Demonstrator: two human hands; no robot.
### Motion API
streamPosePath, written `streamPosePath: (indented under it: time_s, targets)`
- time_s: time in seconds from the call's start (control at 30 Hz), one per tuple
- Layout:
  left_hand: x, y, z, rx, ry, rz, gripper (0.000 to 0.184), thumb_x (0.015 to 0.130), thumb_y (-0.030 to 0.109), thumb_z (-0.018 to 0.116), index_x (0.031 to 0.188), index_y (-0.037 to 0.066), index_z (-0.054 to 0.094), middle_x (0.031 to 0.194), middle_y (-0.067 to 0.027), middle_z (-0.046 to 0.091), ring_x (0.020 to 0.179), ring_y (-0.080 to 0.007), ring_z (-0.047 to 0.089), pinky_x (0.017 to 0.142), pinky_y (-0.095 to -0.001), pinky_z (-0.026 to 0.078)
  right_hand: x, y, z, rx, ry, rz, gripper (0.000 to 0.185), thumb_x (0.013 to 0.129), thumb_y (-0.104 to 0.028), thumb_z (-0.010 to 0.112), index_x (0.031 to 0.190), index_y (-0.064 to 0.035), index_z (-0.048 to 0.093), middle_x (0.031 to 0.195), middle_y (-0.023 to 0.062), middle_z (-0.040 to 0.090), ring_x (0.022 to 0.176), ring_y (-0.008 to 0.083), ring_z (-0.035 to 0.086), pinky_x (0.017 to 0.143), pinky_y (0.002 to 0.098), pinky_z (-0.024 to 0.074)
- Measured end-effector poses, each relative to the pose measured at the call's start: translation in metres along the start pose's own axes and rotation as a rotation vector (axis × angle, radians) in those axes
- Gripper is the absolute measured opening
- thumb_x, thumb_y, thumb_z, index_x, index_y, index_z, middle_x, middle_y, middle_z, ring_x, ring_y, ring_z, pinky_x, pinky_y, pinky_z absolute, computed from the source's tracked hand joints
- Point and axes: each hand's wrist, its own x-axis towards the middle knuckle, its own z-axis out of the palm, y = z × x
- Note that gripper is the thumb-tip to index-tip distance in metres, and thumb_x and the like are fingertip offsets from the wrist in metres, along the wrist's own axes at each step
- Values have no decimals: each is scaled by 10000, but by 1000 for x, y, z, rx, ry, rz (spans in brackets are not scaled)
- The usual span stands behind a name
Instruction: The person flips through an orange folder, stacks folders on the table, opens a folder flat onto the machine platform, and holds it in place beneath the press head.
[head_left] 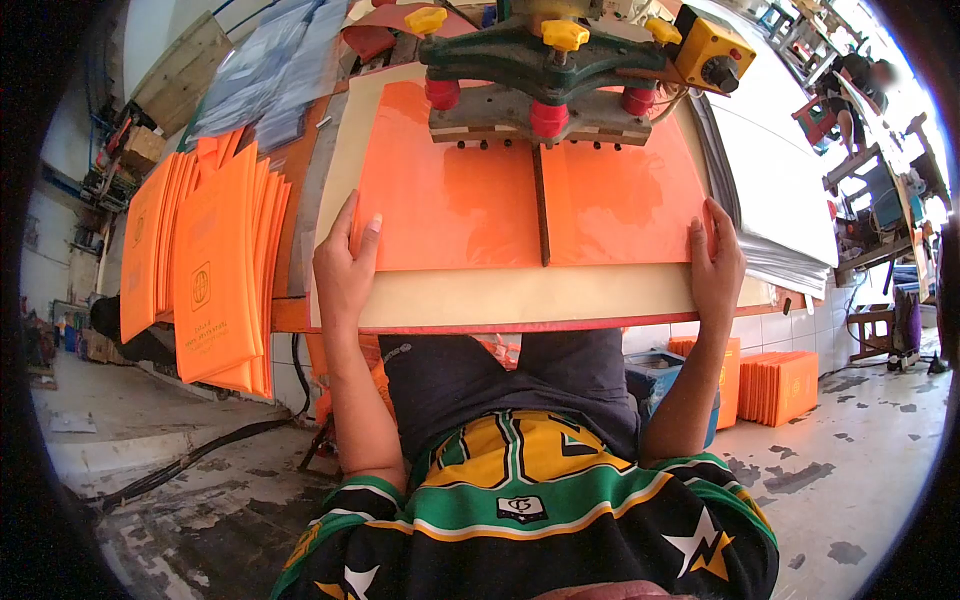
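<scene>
A glossy orange cover [450, 205] lies flat on a cream board [520, 298], with a dark strip [542, 205] running down its middle. At its left edge is my left hand [345, 268], thumb over the cover and fingers along the outside. My right hand [716, 262] takes the right edge in the same way, its fingers pointing away from me. Whether any fingertips go under the edges cannot be seen. Above the cover's far part hangs a green press head [540, 65] with red posts and yellow knobs.
Orange printed folders [215, 270] stand stacked at the left, beside clear plastic sheets [270, 75]. White sheets [770, 170] are piled at the right. A yellow control box [715, 55] sits by the press. More orange folders [780, 388] and a blue bin [655, 375] are below. A person [858, 85] is in the background.
</scene>
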Motion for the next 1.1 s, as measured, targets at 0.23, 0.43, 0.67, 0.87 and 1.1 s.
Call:
streamPosePath:
  time_s: [0.23,0.43,0.67,0.87,1.1]
  targets:
    - [0,-2,0,2,-1,-3,618,1063,411,633,1510,-10,569,1387,-300,665,1322,-393,648,1086,-429,506,0,0,0,8,-1,6,427,1073,-278,606,1393,3,624,1349,259,697,1296,407,663,1063,454,514]
    - [0,-1,0,4,5,5,619,1061,412,637,1506,-13,572,1381,-307,666,1317,-394,652,1081,-429,508,0,1,1,-3,4,-9,427,1069,-273,607,1394,3,622,1348,255,699,1299,407,660,1063,455,515]
    - [0,-3,0,-2,-1,5,621,1062,410,637,1504,-21,571,1398,-298,661,1335,-382,642,1104,-429,497,-1,-2,0,-2,-4,12,424,1064,-273,613,1393,-4,625,1350,256,698,1303,410,658,1065,461,516]
    - [0,0,0,-8,3,-3,609,1065,395,636,1510,-15,567,1431,-281,647,1371,-377,616,1138,-429,474,0,0,0,-23,3,-7,437,1067,-288,607,1400,-6,624,1355,257,695,1303,411,658,1068,463,516]
    - [0,-2,1,-12,1,-6,605,1066,393,634,1506,-16,569,1437,-278,644,1378,-377,610,1141,-432,472,0,3,1,-6,0,5,443,1068,-296,606,1398,-2,624,1356,259,694,1299,414,660,1066,463,518]
